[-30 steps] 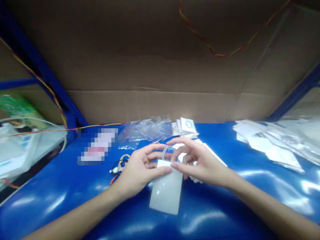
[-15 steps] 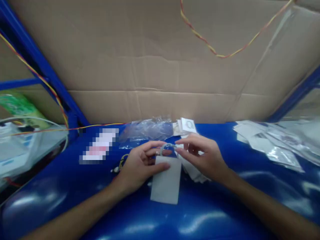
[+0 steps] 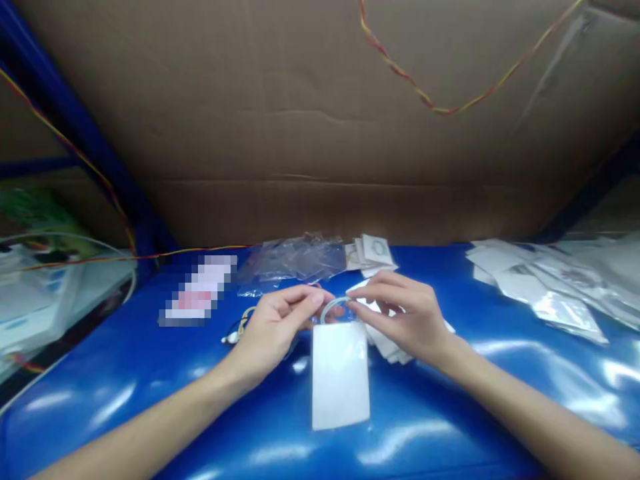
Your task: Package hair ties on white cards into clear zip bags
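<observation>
A white card in a clear plastic bag hangs below my two hands. At the bag's top sits a pale, thin ring-shaped coil, partly hidden by fingers. My left hand is closed, its thumb and fingers pinching the upper left edge of the bag. From the other side, my right hand pinches the coil between thumb and fingertips. White cards lie on the blue surface partly behind my right hand. Beside my left wrist is a small bundle of yellow and black wire with white ends.
Clear plastic bags lie at the back, next to a small stack of bagged cards. More white packets spread at the right. A pixelated sheet is on the left. Behind stands a cardboard wall with a twisted wire.
My left thumb has moved off the card's face up to the bag's top edge. The bagged card now hangs slightly lower and farther right, and the light on the surface is brighter.
</observation>
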Demonstrator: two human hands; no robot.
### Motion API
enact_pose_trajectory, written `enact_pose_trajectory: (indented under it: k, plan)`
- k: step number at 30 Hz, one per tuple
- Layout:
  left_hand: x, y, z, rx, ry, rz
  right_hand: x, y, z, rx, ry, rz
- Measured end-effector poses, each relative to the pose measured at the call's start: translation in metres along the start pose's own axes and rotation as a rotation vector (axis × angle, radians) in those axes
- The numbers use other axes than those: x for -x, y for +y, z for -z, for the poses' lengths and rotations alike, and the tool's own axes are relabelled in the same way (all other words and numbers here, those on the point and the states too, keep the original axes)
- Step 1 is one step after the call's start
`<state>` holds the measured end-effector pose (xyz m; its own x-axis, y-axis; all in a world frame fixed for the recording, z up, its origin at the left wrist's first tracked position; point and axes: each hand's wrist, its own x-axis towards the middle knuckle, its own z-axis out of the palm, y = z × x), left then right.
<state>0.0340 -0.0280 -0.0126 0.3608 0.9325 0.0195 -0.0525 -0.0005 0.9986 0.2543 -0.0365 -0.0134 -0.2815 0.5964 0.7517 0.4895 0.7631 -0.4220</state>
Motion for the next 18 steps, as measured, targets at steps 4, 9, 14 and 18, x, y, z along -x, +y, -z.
enact_pose_trajectory:
  k: [4, 9, 14, 18]
  plan:
    - [-0.0008, -0.0001, -0.0006, -0.034, 0.079, 0.035, -0.0008, -0.0003, 0.0009, -0.020, -0.028, 0.005]
    - [0.0000, 0.0006, -0.0009, -0.054, 0.118, 0.035, 0.0020, -0.0026, -0.0005, -0.123, -0.238, -0.088]
    - [0.0031, -0.0009, -0.0003, -0.174, 0.091, -0.051, 0.0009, -0.0075, -0.0038, -0.205, -0.288, -0.396]
    - [0.0059, 0.0001, -0.0017, -0.200, 0.073, -0.104, -0.0024, -0.0070, -0.0040, -0.174, -0.184, -0.506]
